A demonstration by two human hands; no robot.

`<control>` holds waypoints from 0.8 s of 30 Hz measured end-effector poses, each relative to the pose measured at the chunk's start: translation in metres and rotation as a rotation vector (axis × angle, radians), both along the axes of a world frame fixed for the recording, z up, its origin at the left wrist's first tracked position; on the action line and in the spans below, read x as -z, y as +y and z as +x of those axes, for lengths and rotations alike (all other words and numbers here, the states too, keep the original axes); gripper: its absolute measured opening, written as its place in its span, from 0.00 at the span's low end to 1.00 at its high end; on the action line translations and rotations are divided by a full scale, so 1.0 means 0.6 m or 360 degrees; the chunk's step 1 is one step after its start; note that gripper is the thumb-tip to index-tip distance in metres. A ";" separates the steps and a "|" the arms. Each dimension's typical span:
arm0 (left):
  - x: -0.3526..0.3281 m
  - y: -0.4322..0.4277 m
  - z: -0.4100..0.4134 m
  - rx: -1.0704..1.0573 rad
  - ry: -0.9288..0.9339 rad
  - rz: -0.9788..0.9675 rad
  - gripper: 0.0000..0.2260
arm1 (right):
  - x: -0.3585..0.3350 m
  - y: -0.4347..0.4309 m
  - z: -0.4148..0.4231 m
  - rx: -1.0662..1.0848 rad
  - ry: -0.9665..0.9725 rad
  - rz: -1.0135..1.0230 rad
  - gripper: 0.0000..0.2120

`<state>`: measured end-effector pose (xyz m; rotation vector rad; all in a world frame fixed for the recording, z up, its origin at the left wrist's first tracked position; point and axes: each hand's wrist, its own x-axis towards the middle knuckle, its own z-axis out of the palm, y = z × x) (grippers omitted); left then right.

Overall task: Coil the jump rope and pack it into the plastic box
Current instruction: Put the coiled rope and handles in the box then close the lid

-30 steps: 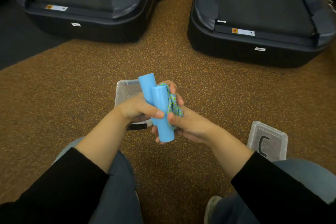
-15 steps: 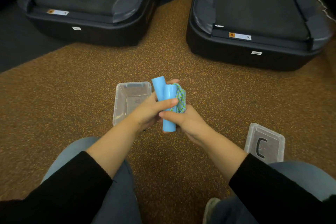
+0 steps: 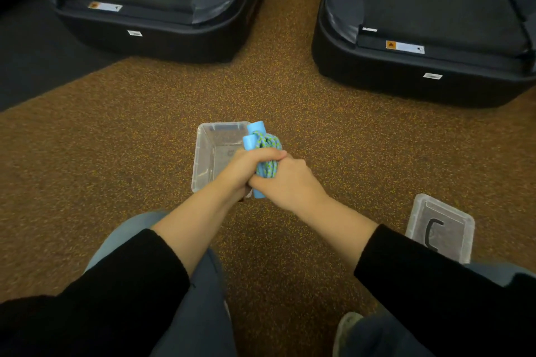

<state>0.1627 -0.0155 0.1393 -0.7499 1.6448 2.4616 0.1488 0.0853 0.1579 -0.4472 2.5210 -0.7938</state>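
Both hands clasped at frame centre: left hand (image 3: 246, 166) and right hand (image 3: 285, 181) gripping the coiled jump rope (image 3: 265, 153) (blue handles bundled, cord wrapped round). Held over the right edge of the open plastic box (image 3: 204, 153) on the floor (image 3: 116, 139). Lid (image 3: 441, 226) lower right.

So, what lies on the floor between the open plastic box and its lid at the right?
In the head view, only bare speckled carpet lies between the plastic box and the lid; the right hand overlaps that stretch.
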 end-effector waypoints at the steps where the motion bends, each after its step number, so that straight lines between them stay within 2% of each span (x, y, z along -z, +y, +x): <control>1: -0.001 -0.007 -0.002 -0.0017 -0.0018 0.0001 0.07 | -0.002 -0.005 -0.005 -0.0058 -0.0012 0.0045 0.34; 4: -0.005 -0.044 -0.005 -0.0098 -0.0109 0.0040 0.10 | -0.014 -0.021 -0.019 -0.0285 -0.0237 0.0026 0.36; 6: -0.006 -0.072 -0.004 -0.0138 -0.0146 0.0076 0.15 | -0.018 -0.033 -0.028 -0.0400 -0.0512 -0.0088 0.33; 8: -0.006 -0.092 0.000 -0.0180 -0.0155 0.0093 0.11 | -0.007 -0.046 -0.046 -0.0358 -0.0824 -0.0210 0.30; 9: -0.005 -0.099 0.002 -0.0194 -0.0158 0.0107 0.09 | 0.003 -0.053 -0.058 -0.0281 -0.0975 -0.0280 0.31; 11: -0.004 -0.107 0.007 -0.0188 -0.0219 0.0117 0.12 | 0.038 -0.063 -0.089 -0.0080 -0.1134 -0.0356 0.36; 13: 0.000 -0.109 0.012 -0.0165 -0.0296 0.0077 0.17 | 0.089 -0.074 -0.119 0.0046 -0.1063 -0.0285 0.34; 15: 0.003 -0.111 0.017 -0.0157 -0.0373 0.0039 0.19 | 0.145 -0.083 -0.137 0.0096 -0.0896 -0.0104 0.27; 17: 0.006 -0.112 0.021 -0.0159 -0.0435 0.0012 0.16 | 0.198 -0.093 -0.140 0.0128 -0.0806 0.0054 0.22; 20: 0.017 -0.119 0.027 -0.0225 -0.0466 0.0001 0.08 | 0.262 -0.109 -0.126 0.0175 -0.0807 0.0210 0.21; 22: 0.024 -0.126 0.030 -0.0271 -0.0459 0.0022 0.14 | 0.295 -0.123 -0.114 0.0244 -0.0837 0.0206 0.23; 24: 0.030 -0.129 0.028 -0.0288 -0.0437 0.0029 0.20 | 0.314 -0.138 -0.107 0.0314 -0.0878 0.0201 0.31</control>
